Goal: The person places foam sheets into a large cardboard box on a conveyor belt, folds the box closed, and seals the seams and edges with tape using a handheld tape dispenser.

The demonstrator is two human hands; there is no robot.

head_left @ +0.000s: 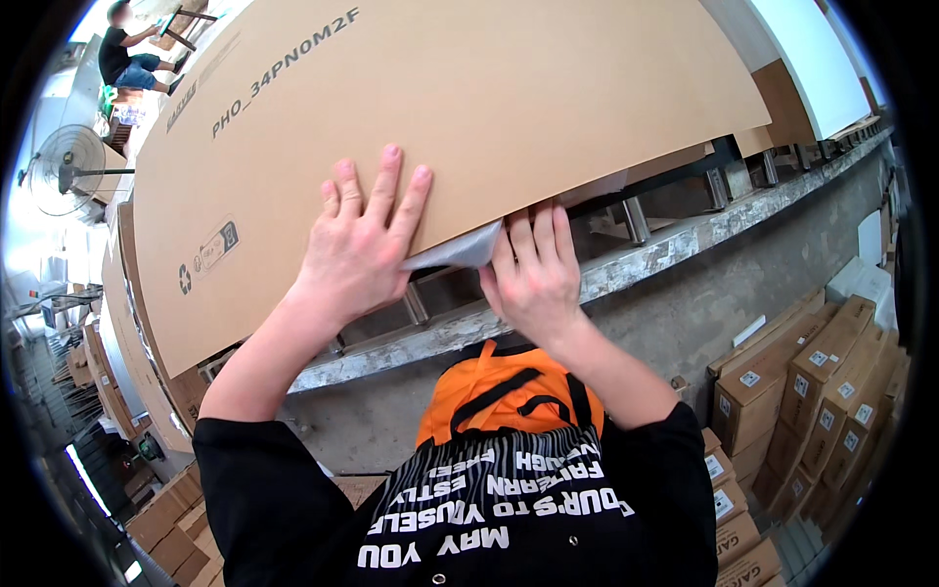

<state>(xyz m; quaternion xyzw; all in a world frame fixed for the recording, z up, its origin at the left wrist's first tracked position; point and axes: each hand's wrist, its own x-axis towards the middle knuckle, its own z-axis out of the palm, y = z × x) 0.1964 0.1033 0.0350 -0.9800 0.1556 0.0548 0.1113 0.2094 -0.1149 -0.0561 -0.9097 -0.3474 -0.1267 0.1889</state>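
I'm watching the left hand (360,245) pressing flat, fingers spread, on the large brown cardboard carton (440,127). The right hand (533,274) is pinching grey plastic film (460,252) poking out under its edge, between both hands. Best peeled slowly, keeping pressure.

Black short sleeves, black printed apron (489,509) with white lettering, orange garment with black straps beneath
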